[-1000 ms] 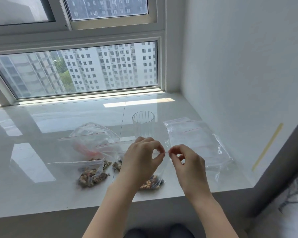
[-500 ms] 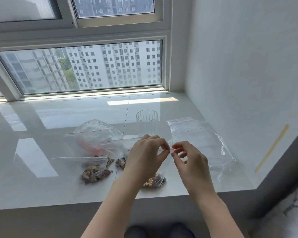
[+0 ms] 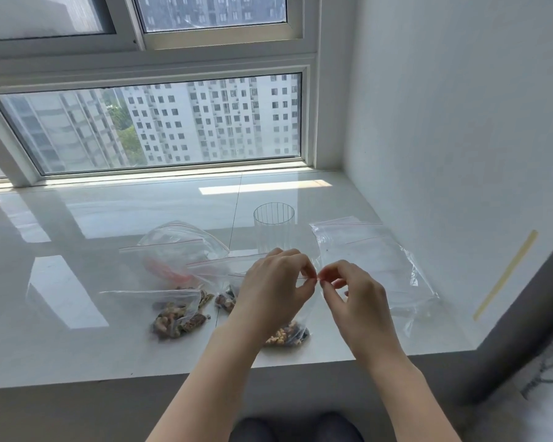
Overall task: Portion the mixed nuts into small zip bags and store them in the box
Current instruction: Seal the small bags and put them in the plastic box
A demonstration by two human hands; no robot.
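Head view, white stone sill (image 3: 77, 352) under a window (image 3: 160, 122).

Left hand (image 3: 273, 290): fingers curled, thumb and forefinger pinching the red zip strip of a small clear bag (image 3: 302, 317). Right hand (image 3: 353, 293): also curled, thumb and forefinger pinching the same strip at its right end. The two pinches sit just beside each other, fingertips nearly touching. The bag hangs from the strip between the hands, its lower end resting on the sill near the front edge; nuts (image 3: 286, 335) are heaped in the bottom corner, partly hidden by the left wrist.

Second bag (image 3: 173, 309) lies flat to the left, nuts gathered at its near end, top edge stretched out leftward. Cannot tell if it is sealed.

Behind it, a larger bag (image 3: 179, 247), puffed up, with something orange-red (image 3: 168, 272) inside; contents unclear through the plastic. More nuts (image 3: 225, 301) show between the second bag and the left hand; which bag holds them is not clear.

Ribbed clear glass (image 3: 273, 226) stands upright just behind the hands.

Empty bags (image 3: 374, 260) lie in a loose pile to the right, close to the wall (image 3: 460, 122). A yellowish strip (image 3: 505, 275) runs diagonally on the wall's lower part.
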